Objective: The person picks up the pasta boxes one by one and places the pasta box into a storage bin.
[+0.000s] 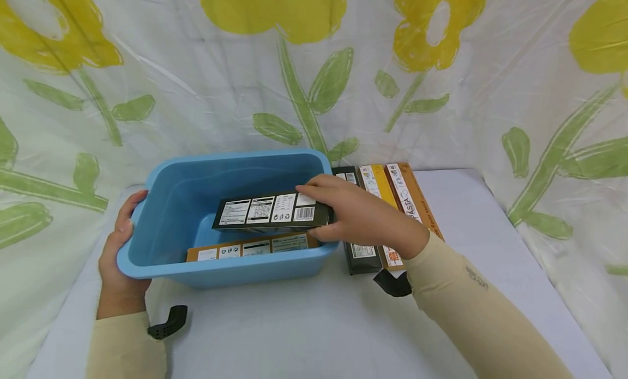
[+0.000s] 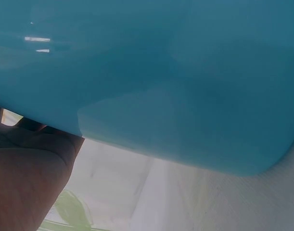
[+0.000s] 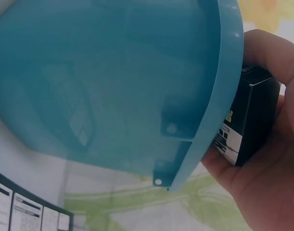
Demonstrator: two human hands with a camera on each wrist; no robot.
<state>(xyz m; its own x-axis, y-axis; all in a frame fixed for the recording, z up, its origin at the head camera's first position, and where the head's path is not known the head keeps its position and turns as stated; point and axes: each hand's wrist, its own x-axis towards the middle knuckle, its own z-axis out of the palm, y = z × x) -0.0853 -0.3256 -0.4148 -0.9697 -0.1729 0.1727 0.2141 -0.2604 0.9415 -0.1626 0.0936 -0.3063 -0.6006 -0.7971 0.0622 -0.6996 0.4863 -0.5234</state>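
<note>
A blue plastic basin [image 1: 225, 274] stands toward the back of the table. My left hand [image 1: 121, 248] grips its left rim; in the left wrist view the hand [image 2: 33, 163] shows under the blue wall [image 2: 151, 106]. With my right hand [image 1: 350, 210] I hold one end of a black box [image 1: 272, 209] with white label panels, inside the basin near its right rim. The right wrist view shows thumb and fingers on either side of that black box [image 3: 257, 115]. An orange-brown box [image 1: 252, 247] lies in the basin along the front wall.
Right of the basin, a black box [image 1: 364, 262], a yellow-banded box [image 1: 380, 181] and a brown pasta box [image 1: 417, 196] lie side by side on the white table [image 1: 275, 330]. A flower-printed curtain [image 1: 196, 84] hangs close behind the basin.
</note>
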